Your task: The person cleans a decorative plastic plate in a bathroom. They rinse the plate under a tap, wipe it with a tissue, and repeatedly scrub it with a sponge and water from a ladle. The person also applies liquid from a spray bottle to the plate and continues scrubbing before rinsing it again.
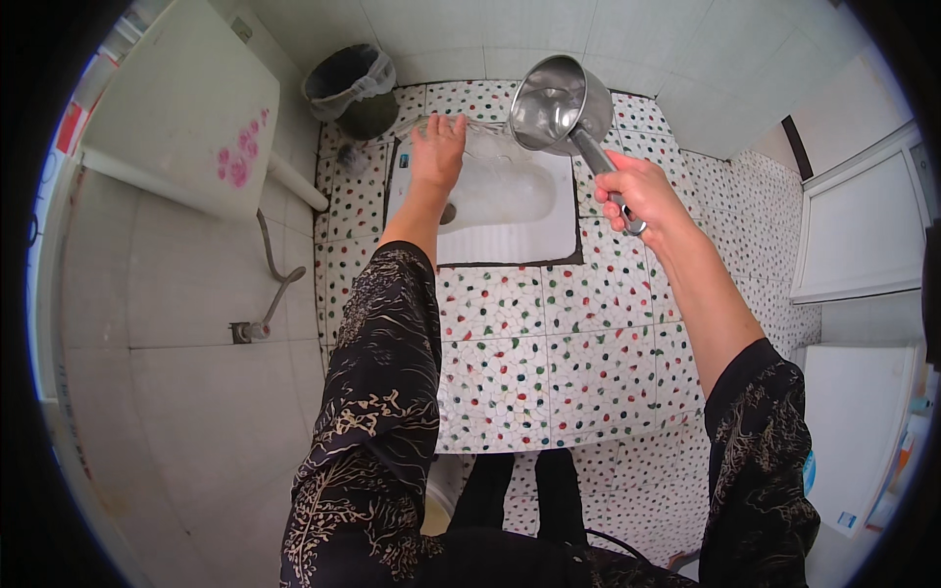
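Observation:
My right hand (631, 192) grips the handle of a metal dipper (548, 106) and holds it tilted over the far right corner of a white squat toilet (507, 246). The dipper's mouth faces left, and its shiny inside shows. Thin, clear water seems to run along the toilet's far edge, left of the dipper. Stretched out above the toilet's left part, my left hand (439, 154) has its palm down and holds nothing. Its fingers reach the far rim in the picture; whether they touch it I cannot tell. Beneath my left wrist shows the dark drain hole (447, 213).
A lined waste bin (367, 114) stands in the far left corner. On the left wall hang a cistern (184, 110), its pipe (298, 182) and a hose with a valve (253, 331). The speckled tile floor (544, 367) ends at a step before my legs. A white cabinet door (860, 228) is at right.

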### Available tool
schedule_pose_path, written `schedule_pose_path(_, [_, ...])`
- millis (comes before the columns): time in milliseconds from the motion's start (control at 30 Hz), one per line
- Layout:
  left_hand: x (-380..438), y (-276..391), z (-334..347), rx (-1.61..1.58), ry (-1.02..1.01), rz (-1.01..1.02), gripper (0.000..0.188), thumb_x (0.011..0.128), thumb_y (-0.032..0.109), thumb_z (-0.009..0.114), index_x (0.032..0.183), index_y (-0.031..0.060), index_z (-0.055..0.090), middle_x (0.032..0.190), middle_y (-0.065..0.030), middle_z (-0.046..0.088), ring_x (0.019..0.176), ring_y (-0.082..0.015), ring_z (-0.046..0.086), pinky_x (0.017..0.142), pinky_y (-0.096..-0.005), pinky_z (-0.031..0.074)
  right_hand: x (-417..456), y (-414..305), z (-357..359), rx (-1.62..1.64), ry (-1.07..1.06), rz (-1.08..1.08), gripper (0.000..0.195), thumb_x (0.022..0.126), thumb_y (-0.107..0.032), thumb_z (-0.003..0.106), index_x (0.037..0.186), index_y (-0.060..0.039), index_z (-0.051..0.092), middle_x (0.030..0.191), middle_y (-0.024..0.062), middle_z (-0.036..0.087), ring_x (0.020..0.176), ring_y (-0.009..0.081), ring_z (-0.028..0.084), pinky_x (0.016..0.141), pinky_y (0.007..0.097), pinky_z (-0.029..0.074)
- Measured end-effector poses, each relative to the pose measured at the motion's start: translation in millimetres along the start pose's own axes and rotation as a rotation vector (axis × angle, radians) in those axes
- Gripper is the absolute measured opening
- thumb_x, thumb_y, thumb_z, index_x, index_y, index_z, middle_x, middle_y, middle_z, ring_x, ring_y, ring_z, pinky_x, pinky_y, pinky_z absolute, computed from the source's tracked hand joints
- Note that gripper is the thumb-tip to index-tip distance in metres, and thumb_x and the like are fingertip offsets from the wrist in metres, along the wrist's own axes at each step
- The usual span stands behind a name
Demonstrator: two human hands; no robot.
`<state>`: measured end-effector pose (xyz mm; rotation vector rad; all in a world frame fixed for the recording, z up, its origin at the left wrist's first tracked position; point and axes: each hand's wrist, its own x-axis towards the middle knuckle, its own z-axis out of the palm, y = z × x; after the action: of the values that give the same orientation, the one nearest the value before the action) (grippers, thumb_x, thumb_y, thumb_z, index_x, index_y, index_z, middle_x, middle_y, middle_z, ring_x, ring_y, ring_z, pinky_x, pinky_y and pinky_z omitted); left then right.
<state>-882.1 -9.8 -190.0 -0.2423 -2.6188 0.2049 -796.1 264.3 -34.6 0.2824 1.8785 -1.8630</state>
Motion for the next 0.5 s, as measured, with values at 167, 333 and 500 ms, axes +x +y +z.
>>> schedule_pose_path(167, [4.4, -5.8, -21.6, -0.05, -0.131, -0.115, 0.05, 0.078, 0.001, 0.044, 0.126, 0.0152, 0.042, 0.126, -0.0113, 0.045, 0.124, -0.028, 0.036, 0.098, -0.049, 0.031, -1.0, -4.8, -3.6, -0.01, 0.08, 0.009, 0.034, 0.074, 0.0, 0.05, 0.108, 0.0013, 0.05, 0.06, 0.0015, 0.047, 0.043, 0.0069, 0.041, 0.036, 0.0224, 0.034])
schedule_pose_path(333, [-14.4, -20.0, -21.4, -0.036, -0.062, -0.071, 0.048, 0.077, 0.001, 0.044, 0.123, 0.0165, 0.046, 0.126, -0.011, 0.045, 0.124, -0.027, 0.036, 0.098, -0.0495, 0.03, 0.8, -15.2, 8.0, -0.087, 0.054, -0.042, 0.039, 0.075, 0.0, 0.049, 0.115, 0.0007, 0.049, 0.062, 0.001, 0.047, 0.044, 0.0064, 0.041, 0.036, 0.0224, 0.034])
schedule_pose_path(500, [-13.7, -5.0, -12.3, -0.048, -0.097, -0.024, 0.047, 0.076, 0.0, 0.044, 0.12, 0.0158, 0.048, 0.124, -0.0105, 0.048, 0.124, -0.0262, 0.037, 0.098, -0.0495, 0.03, -4.1, -25.1, 19.3, -0.104, -0.008, -0.061, 0.045, 0.077, -0.001, 0.049, 0.122, -0.0009, 0.046, 0.063, 0.0007, 0.047, 0.045, 0.0065, 0.041, 0.036, 0.0226, 0.034])
